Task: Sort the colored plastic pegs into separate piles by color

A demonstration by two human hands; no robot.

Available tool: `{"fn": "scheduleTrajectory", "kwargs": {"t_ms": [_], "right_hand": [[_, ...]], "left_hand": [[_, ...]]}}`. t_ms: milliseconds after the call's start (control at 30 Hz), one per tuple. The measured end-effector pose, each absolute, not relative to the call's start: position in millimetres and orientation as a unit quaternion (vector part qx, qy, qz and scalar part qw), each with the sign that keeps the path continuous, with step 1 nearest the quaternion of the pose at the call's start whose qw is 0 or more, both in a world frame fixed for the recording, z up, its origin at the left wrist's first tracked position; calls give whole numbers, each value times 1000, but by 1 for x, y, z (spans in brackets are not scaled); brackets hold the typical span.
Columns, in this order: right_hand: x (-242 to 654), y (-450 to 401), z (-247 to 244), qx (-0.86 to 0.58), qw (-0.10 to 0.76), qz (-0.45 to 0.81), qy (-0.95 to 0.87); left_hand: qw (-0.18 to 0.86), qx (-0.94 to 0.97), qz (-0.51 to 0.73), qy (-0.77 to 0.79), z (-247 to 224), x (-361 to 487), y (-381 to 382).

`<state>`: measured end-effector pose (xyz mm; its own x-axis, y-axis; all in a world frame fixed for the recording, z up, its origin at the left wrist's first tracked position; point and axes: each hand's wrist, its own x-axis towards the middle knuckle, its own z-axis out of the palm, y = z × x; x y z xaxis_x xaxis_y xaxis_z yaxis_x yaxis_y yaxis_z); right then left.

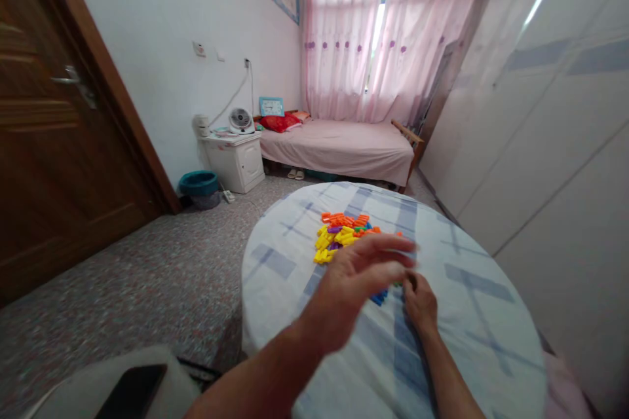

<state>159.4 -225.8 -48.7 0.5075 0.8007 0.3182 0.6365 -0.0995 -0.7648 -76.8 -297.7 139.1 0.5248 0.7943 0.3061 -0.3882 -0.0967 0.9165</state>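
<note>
A pile of small plastic pieces point(345, 236), orange, yellow, purple, green and blue, lies toward eleven o'clock on the tabletop point(484, 321); more blue pieces point(379, 298) show near its centre, partly behind the left hand point(346, 285). That hand reaches over toward one o'clock, its grip loosely curved; blur means I cannot tell whether it holds anything. The right hand point(421, 304) has its fingers curled narrow, contents hidden. Beyond, at twelve o'clock, stands a bed point(344, 144); a bin point(199, 183) sits at ten.

round cloth-covered table point(476, 353) with a cluster of small multicoloured pieces point(344, 236) on it
</note>
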Motion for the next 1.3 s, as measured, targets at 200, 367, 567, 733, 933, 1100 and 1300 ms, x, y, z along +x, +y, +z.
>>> {"fn": "scheduleTrajectory", "kwargs": {"t_ms": [200,367,567,733,933,1100,1300], "right_hand": [[163,-217,-56,-739,491,123,-445],[165,-193,-59,-742,511,139,-411],[149,-165,-55,-703,542,176,-425],[127,-150,-49,-677,549,219,-438],[112,-137,-43,-629,596,296,-401],[109,-128,-38,-565,645,382,-345],[118,-133,-21,-560,624,409,-361]], "left_hand": [[297,597,477,573,33,-109,-162],[149,678,335,637,-34,-104,-117],[153,701,338,609,-49,-70,-102],[223,672,433,557,-44,-46,-100],[293,652,500,490,-28,-12,-107],[302,724,468,407,-1,12,-115],[298,799,403,331,24,0,-127]]}}
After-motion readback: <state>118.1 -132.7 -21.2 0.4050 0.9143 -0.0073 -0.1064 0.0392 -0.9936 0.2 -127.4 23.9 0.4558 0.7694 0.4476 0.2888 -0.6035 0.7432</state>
